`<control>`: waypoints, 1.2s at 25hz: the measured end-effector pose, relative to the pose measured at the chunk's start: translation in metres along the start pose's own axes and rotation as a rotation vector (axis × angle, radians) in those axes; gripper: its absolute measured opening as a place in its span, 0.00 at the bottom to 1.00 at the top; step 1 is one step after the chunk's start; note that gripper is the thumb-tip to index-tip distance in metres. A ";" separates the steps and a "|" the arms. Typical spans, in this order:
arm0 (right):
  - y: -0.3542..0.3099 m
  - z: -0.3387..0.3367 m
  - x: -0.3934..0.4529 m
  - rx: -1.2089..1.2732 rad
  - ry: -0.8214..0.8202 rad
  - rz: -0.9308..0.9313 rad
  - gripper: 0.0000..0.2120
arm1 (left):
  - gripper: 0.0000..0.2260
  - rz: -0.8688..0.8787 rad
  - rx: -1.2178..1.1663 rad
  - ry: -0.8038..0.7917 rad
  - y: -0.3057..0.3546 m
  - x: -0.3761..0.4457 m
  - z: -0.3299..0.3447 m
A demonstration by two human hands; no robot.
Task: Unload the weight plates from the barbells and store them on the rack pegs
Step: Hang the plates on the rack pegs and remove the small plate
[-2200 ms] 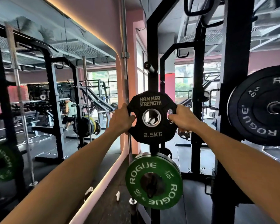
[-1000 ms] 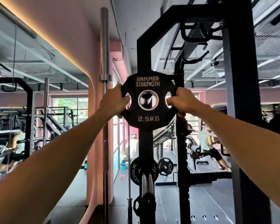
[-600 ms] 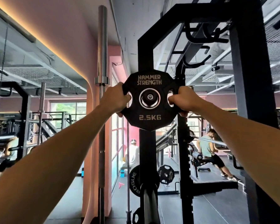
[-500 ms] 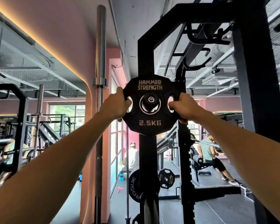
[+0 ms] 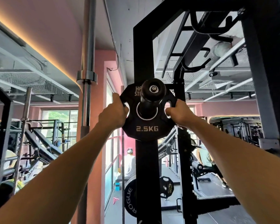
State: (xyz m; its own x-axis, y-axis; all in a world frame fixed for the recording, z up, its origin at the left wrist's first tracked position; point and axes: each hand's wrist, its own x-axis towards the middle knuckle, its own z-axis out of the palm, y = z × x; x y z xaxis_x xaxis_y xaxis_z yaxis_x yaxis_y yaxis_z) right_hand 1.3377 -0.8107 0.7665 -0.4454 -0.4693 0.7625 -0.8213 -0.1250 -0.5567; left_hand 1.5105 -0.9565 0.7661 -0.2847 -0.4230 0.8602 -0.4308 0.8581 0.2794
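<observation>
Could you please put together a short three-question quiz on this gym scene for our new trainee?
1. True or false: the peg passes through the centre hole of the 2.5KG plate.
2. Which hands have a grip on the plate? A) left hand only B) right hand only C) both
3. What word is printed on the lower plate beside the rack upright?

Key: 1 true; 2 C; 3 ROGUE.
</observation>
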 end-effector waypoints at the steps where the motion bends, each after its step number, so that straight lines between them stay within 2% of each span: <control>1: 0.005 0.005 0.004 -0.004 0.003 -0.006 0.06 | 0.10 -0.009 -0.006 0.003 -0.002 0.002 0.006; 6: 0.021 0.014 0.020 0.049 -0.005 -0.004 0.06 | 0.09 0.022 -0.031 0.025 -0.008 0.009 0.018; 7: 0.020 0.013 0.019 0.037 0.003 0.001 0.10 | 0.08 0.030 -0.031 0.028 -0.007 0.008 0.017; 9: 0.020 0.011 0.013 -0.081 -0.003 0.064 0.25 | 0.09 0.024 -0.024 0.021 -0.001 0.000 0.015; 10: 0.016 0.010 0.003 -0.136 -0.018 0.120 0.28 | 0.11 -0.008 -0.047 -0.002 0.002 -0.007 0.013; 12: 0.008 0.011 -0.025 -0.190 -0.085 0.263 0.23 | 0.15 -0.103 -0.170 -0.090 0.003 -0.030 0.008; 14: 0.006 0.007 -0.055 -0.239 -0.201 0.317 0.24 | 0.17 -0.147 -0.169 -0.192 0.000 -0.053 -0.003; 17: 0.020 -0.013 -0.101 -0.327 -0.402 0.248 0.27 | 0.18 -0.073 0.048 -0.397 -0.008 -0.093 -0.018; 20: 0.034 -0.041 -0.150 -0.366 -0.481 0.228 0.26 | 0.22 -0.033 0.093 -0.538 -0.009 -0.140 -0.024; 23: 0.040 -0.074 -0.188 -0.399 -0.506 0.138 0.27 | 0.26 -0.018 0.109 -0.529 0.015 -0.181 -0.049; 30: 0.029 -0.162 -0.238 -0.407 -0.531 0.059 0.36 | 0.38 -0.135 0.000 -0.477 0.115 -0.256 -0.105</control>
State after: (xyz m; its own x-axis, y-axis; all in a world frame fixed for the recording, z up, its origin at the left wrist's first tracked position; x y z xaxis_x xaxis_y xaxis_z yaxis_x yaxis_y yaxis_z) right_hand 1.3622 -0.5606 0.6225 -0.3429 -0.8448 0.4108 -0.9164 0.2047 -0.3440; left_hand 1.6233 -0.7194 0.6229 -0.5862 -0.6166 0.5256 -0.4910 0.7863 0.3749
